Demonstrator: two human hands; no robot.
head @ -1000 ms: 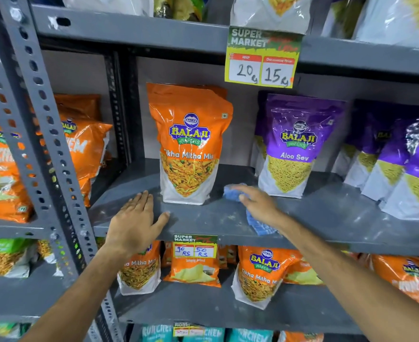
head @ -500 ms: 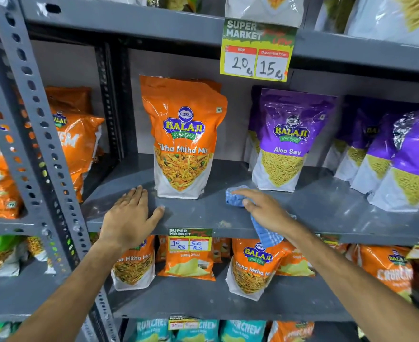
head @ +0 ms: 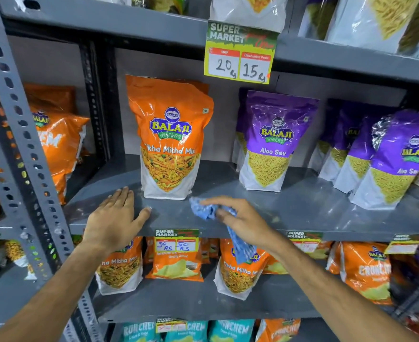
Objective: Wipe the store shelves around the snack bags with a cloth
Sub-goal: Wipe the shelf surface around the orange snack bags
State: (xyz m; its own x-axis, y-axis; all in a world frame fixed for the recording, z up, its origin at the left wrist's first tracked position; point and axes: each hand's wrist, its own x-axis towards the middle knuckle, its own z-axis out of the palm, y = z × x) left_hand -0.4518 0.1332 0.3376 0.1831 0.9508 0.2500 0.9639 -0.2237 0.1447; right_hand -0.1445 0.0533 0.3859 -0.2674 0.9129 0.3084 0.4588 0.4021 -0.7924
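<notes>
Crumpled blue cloth on shelf front edge, gripped by right hand, shifted left toward orange bag; left hand still flat, empty.

Open front strip of the grey shelf, bags behind

The front edge is bare from the right hand rightward, and between the orange bag and the purple bag a gap runs to the back wall. The left hand lies flat at the front left corner. More purple bags crowd the right end.
</notes>
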